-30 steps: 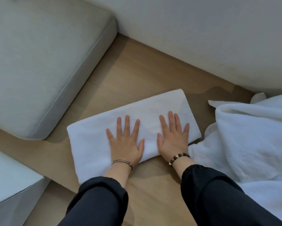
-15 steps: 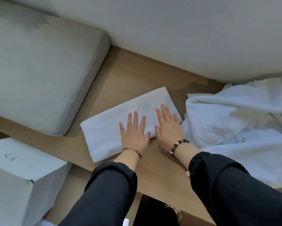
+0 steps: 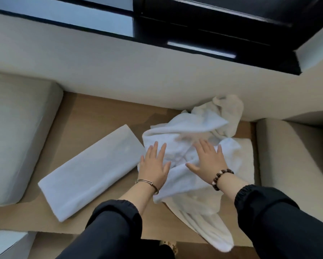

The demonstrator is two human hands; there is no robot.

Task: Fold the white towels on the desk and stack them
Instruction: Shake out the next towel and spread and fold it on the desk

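A folded white towel (image 3: 89,171) lies flat on the wooden desk (image 3: 100,113), slanting from lower left to upper right. To its right sits a heap of crumpled white towels (image 3: 198,128), one end hanging over the desk's front edge. My left hand (image 3: 155,165) is over the heap's left edge with straight, spread fingers. With fingers spread the same way, my right hand (image 3: 207,157) is over the middle of the heap. Neither hand grips any cloth. Both hands are off the folded towel.
A grey cushion (image 3: 16,135) fills the left side of the desk and a beige cushion (image 3: 295,156) the right. A white wall and a dark window frame (image 3: 222,28) run behind. A white box corner (image 3: 1,243) shows at lower left.
Both hands have left the folded towel and moved right onto the crumpled heap. The view has swung up and to the right, so the window now shows.
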